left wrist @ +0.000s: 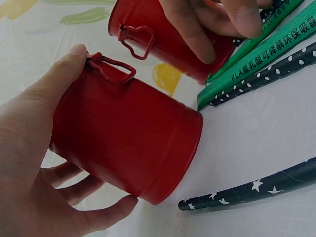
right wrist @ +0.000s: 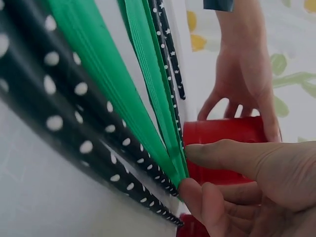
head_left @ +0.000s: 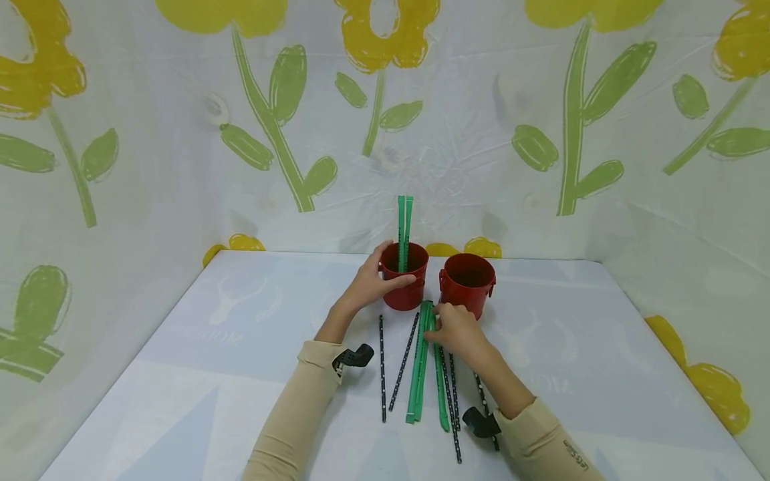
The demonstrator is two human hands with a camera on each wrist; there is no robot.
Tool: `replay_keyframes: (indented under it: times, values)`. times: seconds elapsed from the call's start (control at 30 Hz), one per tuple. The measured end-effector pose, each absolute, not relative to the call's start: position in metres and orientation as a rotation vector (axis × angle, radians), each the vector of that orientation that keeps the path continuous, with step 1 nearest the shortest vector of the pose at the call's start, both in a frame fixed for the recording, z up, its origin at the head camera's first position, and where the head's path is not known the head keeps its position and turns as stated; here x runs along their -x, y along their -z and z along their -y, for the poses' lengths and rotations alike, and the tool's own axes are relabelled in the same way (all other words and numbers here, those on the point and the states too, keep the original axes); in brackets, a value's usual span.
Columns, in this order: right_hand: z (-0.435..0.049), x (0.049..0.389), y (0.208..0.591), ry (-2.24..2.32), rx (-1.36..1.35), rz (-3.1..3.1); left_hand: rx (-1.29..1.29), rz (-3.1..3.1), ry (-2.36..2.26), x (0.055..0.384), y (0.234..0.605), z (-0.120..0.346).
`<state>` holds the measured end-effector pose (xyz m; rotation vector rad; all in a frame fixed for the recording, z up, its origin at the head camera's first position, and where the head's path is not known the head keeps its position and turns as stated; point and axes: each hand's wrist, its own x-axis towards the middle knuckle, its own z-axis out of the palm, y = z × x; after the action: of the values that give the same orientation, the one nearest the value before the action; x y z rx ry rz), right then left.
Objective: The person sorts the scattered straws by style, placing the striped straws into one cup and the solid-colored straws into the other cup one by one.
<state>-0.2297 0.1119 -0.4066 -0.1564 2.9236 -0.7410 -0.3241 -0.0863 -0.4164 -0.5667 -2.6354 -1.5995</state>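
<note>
My left hand [head_left: 371, 286] grips the left red bucket [head_left: 406, 298], thumb on the near side and fingers round the far side. Two green-wrapped straws [head_left: 402, 224] stand upright in that bucket. The fingers of my right hand [head_left: 462, 333] pinch a green-wrapped straw [head_left: 441, 394] near its far end, in front of the right red bucket [head_left: 476, 294]. More green-wrapped straws [head_left: 416, 381] lie just left of it. In the right wrist view, thumb and forefinger close on the tip of the green wrapper [right wrist: 165, 118].
Black straws with white patterns lie on both sides of the green ones: a starred straw [head_left: 382, 374] and another black straw [head_left: 403, 364] at left, several dotted straws [head_left: 455, 427] at right. The white table [head_left: 198, 374] meets a flower-print curtain [head_left: 463, 167] behind the buckets.
</note>
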Motion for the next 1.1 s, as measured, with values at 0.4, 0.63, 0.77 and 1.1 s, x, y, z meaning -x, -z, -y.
replay_keyframes:
  times: [0.4,0.63,0.77,1.1]
  values:
    - [-0.1105,0.2250,0.4054,0.746,0.086,-2.838,0.564,2.638,1.607,0.3246,0.4155,0.0855]
    - [-0.1100,0.2249,0.4058,0.711,0.089,-2.848,0.566,2.631,1.607,0.3241,0.4164,0.0856]
    - [-0.1102,0.2253,0.4056,0.689,0.082,-2.861,0.568,2.629,1.607,0.3243,0.4166,0.0858]
    - [-0.1102,0.2244,0.4049,0.665,0.069,-2.868,0.561,2.630,1.615,0.3234,0.4164,0.0859]
